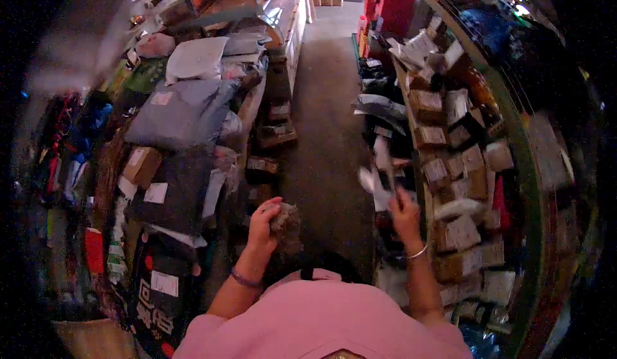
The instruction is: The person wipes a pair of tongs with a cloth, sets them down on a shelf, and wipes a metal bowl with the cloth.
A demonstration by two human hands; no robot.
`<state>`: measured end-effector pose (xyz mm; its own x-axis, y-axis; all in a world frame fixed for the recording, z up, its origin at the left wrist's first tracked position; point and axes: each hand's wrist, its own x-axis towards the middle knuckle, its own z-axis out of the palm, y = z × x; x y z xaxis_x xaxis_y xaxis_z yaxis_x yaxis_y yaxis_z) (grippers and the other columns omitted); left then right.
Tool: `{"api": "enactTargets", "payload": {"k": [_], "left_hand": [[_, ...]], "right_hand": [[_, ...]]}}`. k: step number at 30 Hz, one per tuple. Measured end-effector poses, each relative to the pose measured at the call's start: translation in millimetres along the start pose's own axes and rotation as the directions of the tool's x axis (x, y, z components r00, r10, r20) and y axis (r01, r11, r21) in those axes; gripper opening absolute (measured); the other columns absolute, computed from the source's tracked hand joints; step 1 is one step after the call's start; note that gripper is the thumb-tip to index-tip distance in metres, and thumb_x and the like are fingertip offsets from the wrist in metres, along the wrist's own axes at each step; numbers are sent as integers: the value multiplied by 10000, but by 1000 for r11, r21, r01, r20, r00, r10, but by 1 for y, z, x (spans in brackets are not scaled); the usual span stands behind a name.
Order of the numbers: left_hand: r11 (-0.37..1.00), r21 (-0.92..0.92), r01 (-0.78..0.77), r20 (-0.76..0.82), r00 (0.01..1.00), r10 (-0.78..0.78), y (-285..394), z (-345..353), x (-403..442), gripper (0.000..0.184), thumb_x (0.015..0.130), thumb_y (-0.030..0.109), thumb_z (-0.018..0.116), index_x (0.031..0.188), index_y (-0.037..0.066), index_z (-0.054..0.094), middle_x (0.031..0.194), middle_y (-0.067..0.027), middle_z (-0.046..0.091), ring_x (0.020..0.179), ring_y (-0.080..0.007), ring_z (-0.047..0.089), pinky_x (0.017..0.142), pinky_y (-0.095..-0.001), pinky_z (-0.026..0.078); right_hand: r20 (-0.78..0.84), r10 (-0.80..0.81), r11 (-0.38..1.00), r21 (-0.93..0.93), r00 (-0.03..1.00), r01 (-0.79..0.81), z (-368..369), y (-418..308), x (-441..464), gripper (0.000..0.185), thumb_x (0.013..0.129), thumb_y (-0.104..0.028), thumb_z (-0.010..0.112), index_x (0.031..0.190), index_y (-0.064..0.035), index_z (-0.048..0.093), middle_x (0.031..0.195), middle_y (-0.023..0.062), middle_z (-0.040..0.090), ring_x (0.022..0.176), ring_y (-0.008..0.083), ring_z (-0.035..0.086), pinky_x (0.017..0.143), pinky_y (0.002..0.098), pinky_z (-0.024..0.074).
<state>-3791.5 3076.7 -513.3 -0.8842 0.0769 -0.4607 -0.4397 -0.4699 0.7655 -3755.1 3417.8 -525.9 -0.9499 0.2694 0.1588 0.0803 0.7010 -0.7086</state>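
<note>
Crumpled grey-brown bundle (287,221) gripped in left hand (261,223), blurred white item (380,197) grasped by right hand (405,214)

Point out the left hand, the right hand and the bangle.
Left hand (260,227): head view, middle of the hand.
Right hand (405,217): head view, middle of the hand.
Bangle (418,255): head view, middle of its visible band.

Hands (262,225) (405,214) between parcel rows (183,115) (459,230)

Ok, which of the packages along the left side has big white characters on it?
The black package at the bottom left, which also has red spots. The grey package and dark package above it show labels but no big characters.
</note>
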Motion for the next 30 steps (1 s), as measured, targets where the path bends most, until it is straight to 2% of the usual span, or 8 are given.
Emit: {"api": "enactTargets", "payload": {"k": [4,7,9,12,17,21,26,30], "left_hand": [[989,-142,47,-90,994,-60,-54,20,-172,274,787,45,535,1058,8,559,950,-87,583,862,-208,568,753,-338,484],[979,-197,43,-167,983,-77,-46,19,-111,282,780,51,532,1058,11,560,958,-82,576,879,-210,558,773,-337,475],[970,-240,36,-180,980,-80,-50,10,-47,282,778,54,530,1056,15,562,956,-80,575,881,-213,555,781,-339,471],[984,-170,-51,-149,988,26,-26,12,60,256,780,56,529,1030,20,575,958,-80,580,870,-206,565,758,-336,481],[980,0,-199,-24,980,199,59,92,179,229,808,42,500,1024,7,567,911,-102,605,839,-210,593,744,-340,498],[978,-203,46,23,999,-42,113,153,285,228,815,23,492,1036,-5,541,922,-126,603,816,-227,604,737,-349,509],[971,-227,78,14,997,-77,147,215,440,209,822,30,488,1021,-6,541,892,-111,587,838,-228,592,745,-361,508],[975,-199,102,-54,992,-115,178,259,563,201,807,29,503,997,-1,560,874,-92,583,822,-216,587,741,-357,500]], "right_hand": [[-441,-30,910,359,897,207,-152,-99,-115,295,879,-159,530,1056,77,534,795,94,622,672,146,526,612,277,438],[-111,148,985,111,983,-136,-75,3,-41,234,858,-188,560,984,5,595,724,50,602,653,150,517,637,259,434],[392,85,982,-191,916,-10,-3,77,10,297,770,-243,626,984,-36,629,693,71,612,686,139,561,683,308,449],[327,29,998,48,945,-48,42,69,124,312,776,-216,627,1054,-75,627,690,69,610,657,110,548,628,255,446],[-197,-200,939,243,960,245,-43,-106,324,285,815,-172,600,995,48,583,665,55,570,601,107,473,544,272,401],[-537,-234,939,91,811,332,-42,-55,424,279,812,-138,604,1021,43,567,705,71,587,606,119,494,562,275,419],[225,1,1000,5,974,-3,42,59,542,291,743,-153,656,991,-4,630,620,114,599,594,86,534,553,266,434],[-21,10,971,238,1000,-5,70,94,684,340,770,-159,636,1070,-3,595,600,40,573,531,99,505,513,269,420]]}}
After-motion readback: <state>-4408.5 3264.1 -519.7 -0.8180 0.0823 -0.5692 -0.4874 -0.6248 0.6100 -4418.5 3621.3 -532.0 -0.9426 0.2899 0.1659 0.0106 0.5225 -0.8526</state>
